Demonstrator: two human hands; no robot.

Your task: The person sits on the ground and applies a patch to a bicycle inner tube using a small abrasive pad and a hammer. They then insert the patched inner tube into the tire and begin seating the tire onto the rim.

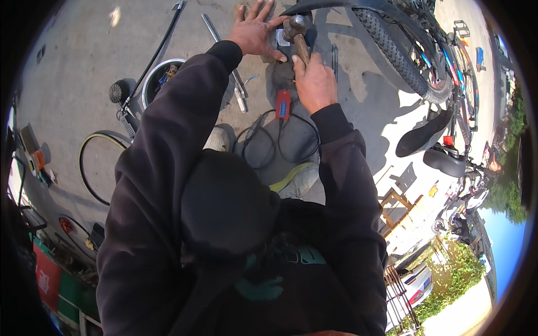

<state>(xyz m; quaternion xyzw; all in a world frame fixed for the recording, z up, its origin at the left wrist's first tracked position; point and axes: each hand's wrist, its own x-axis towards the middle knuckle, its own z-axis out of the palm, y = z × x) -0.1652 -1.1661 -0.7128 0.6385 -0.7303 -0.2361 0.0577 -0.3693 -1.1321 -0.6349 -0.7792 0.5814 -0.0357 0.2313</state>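
My right hand (315,84) is closed round the wooden handle of a hammer (301,47). The hammer's rounded metal head is over a dark object at the top middle, beside a small pale patch (282,38). My left hand (252,31) lies with its fingers spread to the left of the hammer head, its thumb reaching toward the dark object. A black rubber tube or strip (328,4) runs from there to the right. Just below the hands lies a red device with a blue face (283,105), its black cable (298,159) looped on the ground.
A bicycle with a knobby tyre (386,50) lies at the upper right, near its black saddle (443,162). On the left are a round tub (150,84), a floor pump (119,91), metal bars (224,61) and a thin hoop (84,162). A wooden stool (398,204) stands at the right.
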